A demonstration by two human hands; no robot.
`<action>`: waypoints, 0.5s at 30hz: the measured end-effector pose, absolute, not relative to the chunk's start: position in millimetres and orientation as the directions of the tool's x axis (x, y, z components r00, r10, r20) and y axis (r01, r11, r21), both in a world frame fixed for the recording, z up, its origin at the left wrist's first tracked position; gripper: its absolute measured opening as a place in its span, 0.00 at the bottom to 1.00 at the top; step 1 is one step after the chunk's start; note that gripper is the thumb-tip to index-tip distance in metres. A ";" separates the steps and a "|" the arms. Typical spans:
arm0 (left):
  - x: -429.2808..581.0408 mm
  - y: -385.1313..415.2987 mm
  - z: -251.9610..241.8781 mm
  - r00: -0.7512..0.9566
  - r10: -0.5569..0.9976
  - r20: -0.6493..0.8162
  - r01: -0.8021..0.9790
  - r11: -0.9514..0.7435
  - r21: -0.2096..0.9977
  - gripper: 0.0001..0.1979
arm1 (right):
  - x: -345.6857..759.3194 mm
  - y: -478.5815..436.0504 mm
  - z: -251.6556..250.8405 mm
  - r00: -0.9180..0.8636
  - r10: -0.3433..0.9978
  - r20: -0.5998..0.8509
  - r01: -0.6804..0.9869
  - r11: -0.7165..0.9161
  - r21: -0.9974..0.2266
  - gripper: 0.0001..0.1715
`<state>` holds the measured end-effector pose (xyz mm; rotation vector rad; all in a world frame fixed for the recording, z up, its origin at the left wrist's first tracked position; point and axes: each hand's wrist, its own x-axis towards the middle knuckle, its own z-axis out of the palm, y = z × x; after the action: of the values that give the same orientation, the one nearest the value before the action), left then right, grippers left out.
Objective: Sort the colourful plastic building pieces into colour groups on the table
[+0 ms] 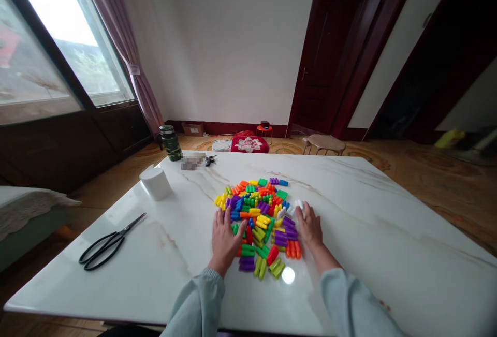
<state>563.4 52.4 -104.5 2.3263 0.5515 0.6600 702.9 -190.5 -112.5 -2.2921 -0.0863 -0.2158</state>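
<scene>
A heap of small plastic building pieces [256, 213] in purple, green, orange, yellow, red, blue and white lies on the white marbled table [186, 285]. Many have rounded, finger-like prongs side by side. My left hand [225, 236] rests along the heap's left side, palm down, its fingers apart and the thumb over some pieces. At the right side is my right hand [310, 224], fingers stretched forward beside white pieces [298, 204] and purple pieces [289, 229]. Its fingertips seem to touch a white piece; whether they grip it is hard to see.
Black-handled scissors [111, 244] lie at the table's left. Behind them are a white paper roll [155, 182], a camouflage-patterned flask [170, 143], a blurred-out item [193, 161] and a small dark tool [210, 160]. A round stool [325, 143] stands beyond the far edge.
</scene>
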 end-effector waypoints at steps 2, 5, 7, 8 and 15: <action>572.2 55.4 -103.6 0.803 0.508 0.313 0.157 -0.686 0.710 0.34 | 712.7 -188.1 -113.9 0.983 0.082 0.163 0.178 -0.631 -0.756 0.43; 581.1 60.9 -103.9 0.737 0.584 0.339 0.158 -0.637 0.754 0.31 | 730.5 -183.6 -114.2 0.972 0.101 0.210 0.230 -0.572 -0.788 0.41; 584.1 63.2 -105.5 0.692 0.640 0.334 0.209 -0.621 0.756 0.31 | 750.9 -179.3 -109.9 0.974 0.067 0.214 0.213 -0.577 -0.788 0.41; 585.0 63.6 -106.5 0.695 0.639 0.329 0.231 -0.632 0.740 0.32 | 763.3 -175.7 -106.6 0.978 0.060 0.201 0.197 -0.591 -0.783 0.41; 586.9 62.4 -111.6 0.777 0.557 0.293 0.308 -0.743 0.595 0.35 | 822.9 -128.4 -89.7 0.972 0.223 0.074 0.206 -0.657 -0.726 0.38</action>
<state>586.9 62.4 -111.6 2.4393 0.6462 0.6287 822.9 -128.4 -89.7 -2.3051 -0.2989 0.0272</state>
